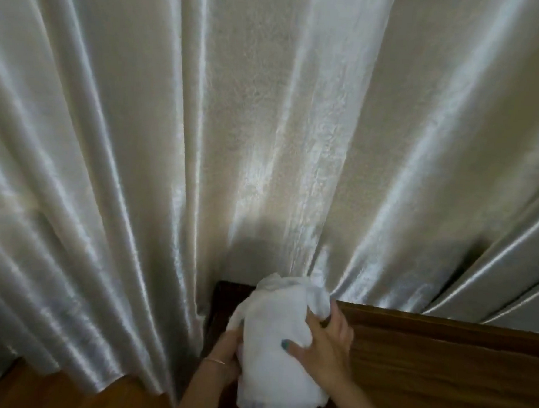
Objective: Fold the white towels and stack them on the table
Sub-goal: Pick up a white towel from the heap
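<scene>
A bunched white towel (274, 339) sits at the left end of a dark wooden table (434, 371), low in the head view. My right hand (325, 349) grips its right side, fingers spread and pressed into the cloth. My left hand (226, 354), with a thin bracelet on the wrist, holds the towel's left edge from below, its fingers partly hidden under the fabric. The towel's bottom runs out of the frame.
A shiny cream curtain (234, 138) hangs right behind the table and fills most of the view. Orange-brown wooden floor (61, 393) shows at the lower left. The table's far edge (444, 321) touches the curtain.
</scene>
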Tool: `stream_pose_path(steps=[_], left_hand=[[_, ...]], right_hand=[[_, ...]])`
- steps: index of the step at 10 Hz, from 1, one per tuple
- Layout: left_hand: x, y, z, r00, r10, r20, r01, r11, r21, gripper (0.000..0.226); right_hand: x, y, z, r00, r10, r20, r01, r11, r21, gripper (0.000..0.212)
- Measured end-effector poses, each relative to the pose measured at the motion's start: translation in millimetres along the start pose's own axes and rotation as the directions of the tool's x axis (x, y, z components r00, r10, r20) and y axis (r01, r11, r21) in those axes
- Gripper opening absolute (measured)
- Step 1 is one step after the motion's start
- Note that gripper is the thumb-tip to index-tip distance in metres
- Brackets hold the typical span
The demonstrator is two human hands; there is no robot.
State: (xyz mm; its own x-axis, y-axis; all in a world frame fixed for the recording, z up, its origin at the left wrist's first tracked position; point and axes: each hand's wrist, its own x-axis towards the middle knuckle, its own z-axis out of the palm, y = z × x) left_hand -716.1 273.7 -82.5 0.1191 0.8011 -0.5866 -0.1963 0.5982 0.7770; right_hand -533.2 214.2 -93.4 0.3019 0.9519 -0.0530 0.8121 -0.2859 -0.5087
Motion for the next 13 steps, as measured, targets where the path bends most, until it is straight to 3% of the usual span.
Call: stream_pose_path(steps=[1, 2, 3, 4, 5, 6, 8, 9, 10, 11, 12, 13], left_hand=[[35.3, -36.9, -15.6, 0.991, -0.079, -0.111, 0.121, 0.885, 0.449, 0.044], [33.8, -12.6, -18.6, 0.954, 0.143, -0.263, 0.003, 0.874, 0.486, 0.07], [19.4, 7.4, -13.5, 0.807, 0.473, -0.354, -0.258, 0.821, 0.51, 0.065], [0.4, -4.7, 12.7, 0.801, 0.589, -0.107, -0.344, 0.599, 0.723, 0.062], [3.7, -42.0, 25.6, 0.917, 0.384, 0.107, -0.249, 0.343, 0.906, 0.062], [37.2, -40.0, 12.7, 0.958, 0.255, 0.131, -0.194, 0.241, 0.951, 0.061], [59.4, -31.9, 16.5, 0.97, 0.197, 0.141, -0.187, 0.238, 0.953, 0.065], [55.9, -27.5, 9.0, 0.97, 0.141, 0.2, -0.228, 0.226, 0.947, 0.067], [49.4, -18.6, -6.0, 0.951, 0.156, 0.267, -0.298, 0.232, 0.926, 0.07], [38.7, -9.0, -20.6, 0.898, 0.335, 0.285, -0.381, 0.268, 0.885, 0.068], [37.5, 4.9, -27.6, 0.867, 0.438, 0.239, -0.406, 0.34, 0.848, 0.066], [33.2, 18.0, -24.7, 0.855, 0.504, 0.124, -0.328, 0.34, 0.881, 0.049]], right_hand=[[-11.9, 17.6, 28.3, 0.919, 0.38, 0.103, -0.39, 0.915, 0.103, 0.079], [-8.3, -4.5, 27.2, 0.868, 0.494, 0.057, -0.493, 0.839, 0.23, 0.098], [-1.4, -27.7, 22.1, 0.738, 0.665, 0.113, -0.615, 0.595, 0.517, 0.117], [-7.2, -32.9, 40.7, 0.677, 0.719, 0.154, -0.638, 0.47, 0.61, 0.114], [-14.6, -38.7, 71.7, 0.802, 0.594, 0.053, -0.497, 0.617, 0.61, 0.094], [14.7, -47.8, 77.6, 0.829, 0.555, 0.07, -0.493, 0.667, 0.559, 0.091], [37.5, -36.6, 78.7, 0.893, 0.442, 0.081, -0.399, 0.699, 0.593, 0.087], [31.8, -31.8, 66.2, 0.895, 0.406, 0.183, -0.436, 0.712, 0.551, 0.096], [23.0, -33.9, 51.4, 0.874, 0.454, 0.174, -0.483, 0.768, 0.42, 0.104], [10.8, -50.9, 40.6, 0.83, 0.555, -0.06, -0.52, 0.807, 0.28, 0.102], [7.8, -67.4, 36.6, 0.873, 0.433, -0.224, -0.379, 0.892, 0.246, 0.089], [10.5, -78.8, 31.9, 0.929, 0.287, -0.236, -0.231, 0.944, 0.237, 0.069]])
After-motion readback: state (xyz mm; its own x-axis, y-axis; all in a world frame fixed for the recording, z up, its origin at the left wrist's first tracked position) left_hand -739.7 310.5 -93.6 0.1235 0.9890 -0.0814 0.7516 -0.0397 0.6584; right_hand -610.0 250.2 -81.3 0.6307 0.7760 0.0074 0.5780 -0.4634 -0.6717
